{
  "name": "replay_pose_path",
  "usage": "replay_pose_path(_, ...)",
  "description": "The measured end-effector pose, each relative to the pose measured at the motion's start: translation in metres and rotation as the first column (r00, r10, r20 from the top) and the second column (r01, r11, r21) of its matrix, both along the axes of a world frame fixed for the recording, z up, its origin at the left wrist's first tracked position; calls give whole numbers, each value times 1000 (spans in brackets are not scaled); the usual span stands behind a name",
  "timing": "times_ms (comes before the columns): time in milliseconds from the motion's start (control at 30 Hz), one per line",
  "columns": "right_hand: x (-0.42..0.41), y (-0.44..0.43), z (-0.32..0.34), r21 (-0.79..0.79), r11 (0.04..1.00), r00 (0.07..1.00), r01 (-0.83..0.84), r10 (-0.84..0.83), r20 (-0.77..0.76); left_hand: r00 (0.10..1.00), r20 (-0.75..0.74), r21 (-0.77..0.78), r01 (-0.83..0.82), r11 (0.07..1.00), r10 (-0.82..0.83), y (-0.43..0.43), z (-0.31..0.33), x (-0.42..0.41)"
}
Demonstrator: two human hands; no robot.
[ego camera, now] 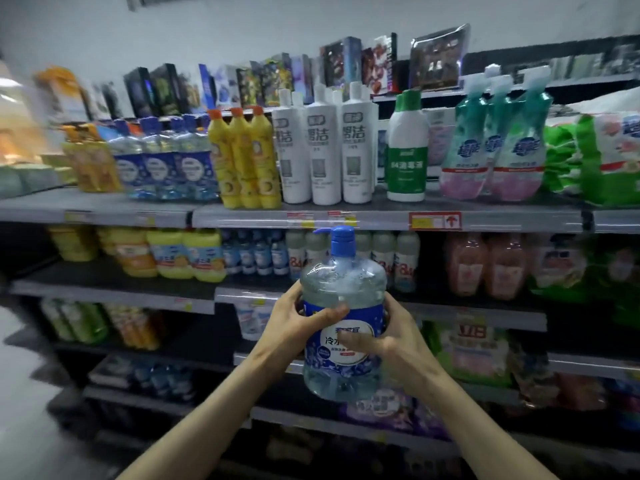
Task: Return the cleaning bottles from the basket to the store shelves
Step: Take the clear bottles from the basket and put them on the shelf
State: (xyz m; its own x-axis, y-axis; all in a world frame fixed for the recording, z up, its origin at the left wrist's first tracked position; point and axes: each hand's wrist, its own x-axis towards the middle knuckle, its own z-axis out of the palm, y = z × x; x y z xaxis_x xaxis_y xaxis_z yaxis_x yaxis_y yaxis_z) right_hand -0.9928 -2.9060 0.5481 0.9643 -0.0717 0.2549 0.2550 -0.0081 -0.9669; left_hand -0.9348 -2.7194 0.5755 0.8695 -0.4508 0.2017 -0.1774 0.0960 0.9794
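The person stands before the store shelves (pixel 381 221), and everything here is placed against the bottle they hold — a clear, jug-shaped bottle (pixel 343 327) with a blue pump cap and a blue-and-white label, held upright in the air in front of the shelf edges, not resting on any of them.

Left of the bottle, the left hand (pixel 298 323) presses its side, the thumb laid across the top of the label and the fingers wrapped behind. Right of the bottle, the right hand (pixel 391 344) clasps the other side, its thumb lying over the white patch of the label. Both hands are closed on the bottle.

Above the bottle runs one stocked shelf. Far up and to the left stand amber bottles (pixel 91 161), too blurred to count, then three clear bottles with blue labels (pixel 166 161) in the front row, matching the held one. Nearer, still above and left, stand three yellow bottles with orange caps (pixel 246 161). Directly above the bottle stand three white bottles (pixel 322 150) in front, with more caps showing behind. Above and to the right come one white bottle with a green cap and green label (pixel 407 150), then three green-and-pink refill pouches (pixel 495 147), then green packs (pixel 595 157).

Level with the bottle's pump cap, to its left, sit yellow tubs (pixel 169 254) — the count is unclear — and small blue bottles (pixel 254 254).
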Motion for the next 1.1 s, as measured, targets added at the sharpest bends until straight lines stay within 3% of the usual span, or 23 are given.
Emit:
replay_pose_path(267, 49, 108, 10, -14, 996, 994, -85, 86, 71, 998, 4, 64, -59, 996, 59, 122, 7, 23)
replay_pose_path(667, 152, 314, 36, -33, 974, 967, -222, 225, 123, 948, 125, -26, -292, 956, 293, 327, 29, 85)
replay_pose_path(1100, 268, 402, 82, -142, 964, 954, -224, 247, 170, 918, 113, -248, -345, 905, 381, 406, 55, 200)
